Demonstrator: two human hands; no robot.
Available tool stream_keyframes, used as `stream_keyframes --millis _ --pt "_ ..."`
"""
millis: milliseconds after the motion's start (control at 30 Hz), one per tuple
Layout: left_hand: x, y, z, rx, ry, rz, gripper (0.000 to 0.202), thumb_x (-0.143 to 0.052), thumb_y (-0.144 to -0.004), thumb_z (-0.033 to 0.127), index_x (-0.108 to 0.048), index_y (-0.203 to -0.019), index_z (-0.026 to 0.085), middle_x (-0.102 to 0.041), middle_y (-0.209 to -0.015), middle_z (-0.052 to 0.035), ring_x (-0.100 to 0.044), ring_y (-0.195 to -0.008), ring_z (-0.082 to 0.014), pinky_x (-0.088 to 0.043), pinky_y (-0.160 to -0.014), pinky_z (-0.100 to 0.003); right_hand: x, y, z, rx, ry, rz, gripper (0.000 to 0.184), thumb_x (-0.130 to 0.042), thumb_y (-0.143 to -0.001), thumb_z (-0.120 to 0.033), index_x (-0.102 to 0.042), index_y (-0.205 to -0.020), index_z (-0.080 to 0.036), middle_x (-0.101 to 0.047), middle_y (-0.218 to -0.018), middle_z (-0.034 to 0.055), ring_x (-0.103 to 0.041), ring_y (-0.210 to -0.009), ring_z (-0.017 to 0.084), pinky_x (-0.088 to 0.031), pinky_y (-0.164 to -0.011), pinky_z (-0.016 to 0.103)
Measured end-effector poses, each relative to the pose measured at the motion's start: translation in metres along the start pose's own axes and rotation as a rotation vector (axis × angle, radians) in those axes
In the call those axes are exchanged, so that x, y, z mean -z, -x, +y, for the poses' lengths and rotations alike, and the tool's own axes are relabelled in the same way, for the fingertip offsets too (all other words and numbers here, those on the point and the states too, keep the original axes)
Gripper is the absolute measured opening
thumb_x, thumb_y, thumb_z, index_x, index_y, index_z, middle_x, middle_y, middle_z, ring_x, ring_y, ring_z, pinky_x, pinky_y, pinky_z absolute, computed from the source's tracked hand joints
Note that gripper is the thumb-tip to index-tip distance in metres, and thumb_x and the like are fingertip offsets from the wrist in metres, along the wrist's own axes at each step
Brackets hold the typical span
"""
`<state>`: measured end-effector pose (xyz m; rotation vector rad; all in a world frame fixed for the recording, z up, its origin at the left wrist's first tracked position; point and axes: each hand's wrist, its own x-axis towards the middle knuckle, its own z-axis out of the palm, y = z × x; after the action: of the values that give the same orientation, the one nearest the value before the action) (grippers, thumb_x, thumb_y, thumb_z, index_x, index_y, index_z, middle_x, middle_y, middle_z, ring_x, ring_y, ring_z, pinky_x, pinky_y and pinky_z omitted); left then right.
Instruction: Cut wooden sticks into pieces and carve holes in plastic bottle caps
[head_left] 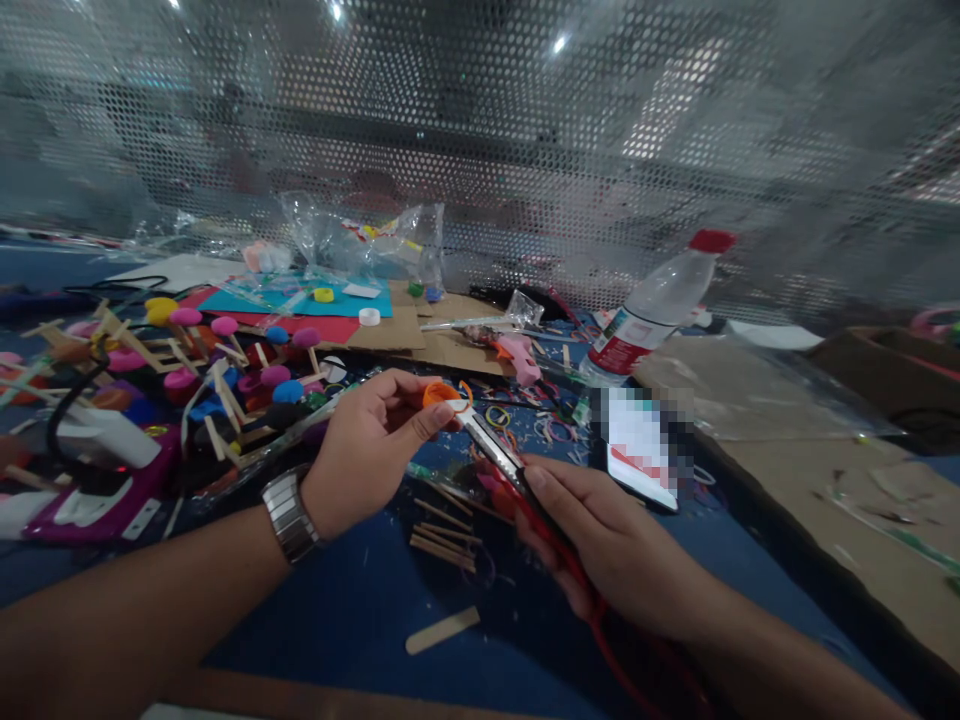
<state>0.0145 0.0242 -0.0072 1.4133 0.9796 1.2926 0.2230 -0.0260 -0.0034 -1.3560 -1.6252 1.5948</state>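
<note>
My left hand point(370, 448), a metal-banded watch point(289, 515) at its wrist, pinches an orange bottle cap point(442, 396) between thumb and fingers. A thin orange strip stands out from the cap's rim. In my right hand point(592, 525) is a pair of scissors point(491, 445) with red handles, gripped around the middle near the pivot. The blade tips touch the cap beside my left thumb; whether they are inside its rim I cannot tell. Below the hands, several thin wooden sticks point(442, 540) and one flat craft stick point(442, 632) lie on the blue table point(337, 620).
Colourful caps joined to wooden sticks point(217, 370) crowd the left, near a purple and white device point(105, 490). A red-capped plastic bottle point(645, 310) and a phone point(637, 450) are on the right. A pink glue gun point(519, 358), cardboard point(465, 345) and a perforated metal screen point(480, 140) are behind.
</note>
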Motion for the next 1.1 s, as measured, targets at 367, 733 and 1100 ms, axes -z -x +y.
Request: stream_keyframes --millis 367,733,1100 --pt "-0.0033 0.0034 -0.002 0.01 -0.043 0.01 0.035 -0.08 -0.077 0.041 -0.064 -0.095 0.015 -0.076 -0.092 -0.0071 -0.072 -0.085 -0.0191 -0.059 -0.075 -0.03 -0.0032 -0.0015 0.0011 0.003 0.008 -0.009 0.056 -0.036 -0.094 -0.073 -0.047 -0.078 -0.02 -0.051 -0.059 -0.0067 -0.045 -0.033 0.004 -0.03 -0.032 0.014" --pt "-0.0016 0.0028 0.0033 -0.014 -0.031 -0.029 0.03 -0.073 -0.085 0.033 -0.064 -0.107 0.014 -0.074 -0.101 -0.0089 -0.071 -0.09 -0.0178 -0.06 -0.078 -0.027 0.0041 -0.0041 0.0019 -0.014 -0.074 0.016 0.054 -0.045 -0.091 -0.072 -0.05 -0.078 -0.02 -0.05 -0.056 -0.0076 -0.041 -0.031 0.003 -0.03 -0.029 0.014" --pt "0.0012 0.0019 0.0013 0.033 0.035 -0.061 0.031 -0.08 -0.078 0.031 -0.062 -0.097 0.014 -0.073 -0.097 -0.0071 -0.072 -0.083 -0.0165 -0.059 -0.073 -0.027 0.0043 -0.003 -0.0001 -0.034 -0.115 0.015 0.057 -0.05 -0.086 -0.075 -0.051 -0.075 -0.019 -0.049 -0.053 -0.0078 -0.039 -0.029 0.003 -0.03 -0.028 0.013"
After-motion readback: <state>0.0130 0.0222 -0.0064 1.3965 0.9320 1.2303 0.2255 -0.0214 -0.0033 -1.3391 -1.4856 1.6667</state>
